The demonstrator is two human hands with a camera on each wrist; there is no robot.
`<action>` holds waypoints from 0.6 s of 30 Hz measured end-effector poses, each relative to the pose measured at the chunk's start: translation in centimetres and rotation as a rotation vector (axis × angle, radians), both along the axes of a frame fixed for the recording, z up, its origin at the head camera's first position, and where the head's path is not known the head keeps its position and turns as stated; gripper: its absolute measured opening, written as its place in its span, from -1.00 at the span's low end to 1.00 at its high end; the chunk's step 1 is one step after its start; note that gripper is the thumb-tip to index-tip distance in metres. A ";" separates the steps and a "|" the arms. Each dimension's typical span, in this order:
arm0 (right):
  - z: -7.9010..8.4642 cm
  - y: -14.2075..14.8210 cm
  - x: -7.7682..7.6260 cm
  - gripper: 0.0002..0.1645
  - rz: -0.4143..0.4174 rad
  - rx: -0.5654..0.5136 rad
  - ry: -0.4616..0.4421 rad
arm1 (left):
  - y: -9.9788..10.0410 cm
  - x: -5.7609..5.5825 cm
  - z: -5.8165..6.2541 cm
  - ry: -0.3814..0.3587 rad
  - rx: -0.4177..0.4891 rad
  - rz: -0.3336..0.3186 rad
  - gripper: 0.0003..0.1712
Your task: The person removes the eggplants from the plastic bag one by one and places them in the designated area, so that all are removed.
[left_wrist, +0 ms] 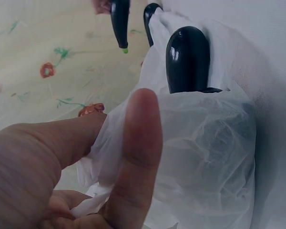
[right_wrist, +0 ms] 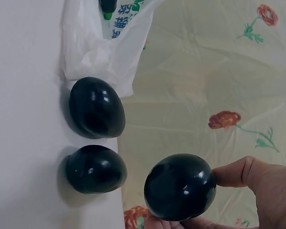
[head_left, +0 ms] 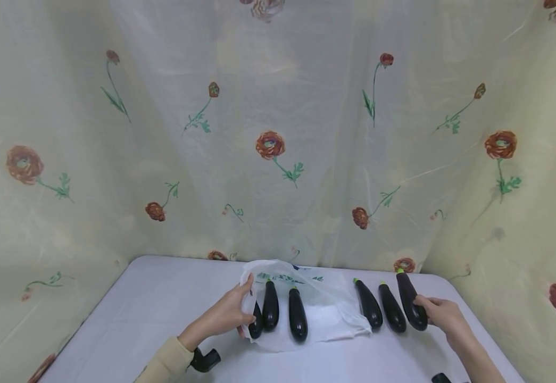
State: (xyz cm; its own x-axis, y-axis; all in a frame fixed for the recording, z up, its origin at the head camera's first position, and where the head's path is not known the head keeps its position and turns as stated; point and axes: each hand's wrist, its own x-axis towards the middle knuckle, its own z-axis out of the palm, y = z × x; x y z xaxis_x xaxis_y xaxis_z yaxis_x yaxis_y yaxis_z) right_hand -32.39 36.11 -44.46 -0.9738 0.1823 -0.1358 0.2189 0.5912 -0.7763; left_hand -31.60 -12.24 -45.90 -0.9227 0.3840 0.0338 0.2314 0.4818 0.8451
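Observation:
My left hand (head_left: pixel 227 315) holds the left side of a white plastic bag (head_left: pixel 328 319), its fingers around the thin film in the left wrist view. Three dark eggplants show at the bag: one (head_left: pixel 256 322) close by the left hand, a second (head_left: pixel 271 306) beside it, a third (head_left: pixel 298 316) nearer the middle. To the right, my right hand (head_left: pixel 445 315) grips another eggplant (head_left: pixel 412 302) near its thick end, green stem pointing away. In the right wrist view this held eggplant (right_wrist: pixel 180 187) appears raised off the table, with thumb and fingers on opposite sides.
Two more eggplants lie on the white table (head_left: pixel 172 298), one (head_left: pixel 370 306) at the bag's right edge and one (head_left: pixel 392 308) beside the held one. A black object (head_left: pixel 205 360) sits by the left sleeve. Flowered curtain (head_left: pixel 325 175) hangs behind the table.

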 end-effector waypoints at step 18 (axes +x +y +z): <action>-2.1 1.5 -0.8 -0.14 -0.039 -0.029 -0.026 | 0.0 0.1 0.0 0.008 -0.010 0.002 0.14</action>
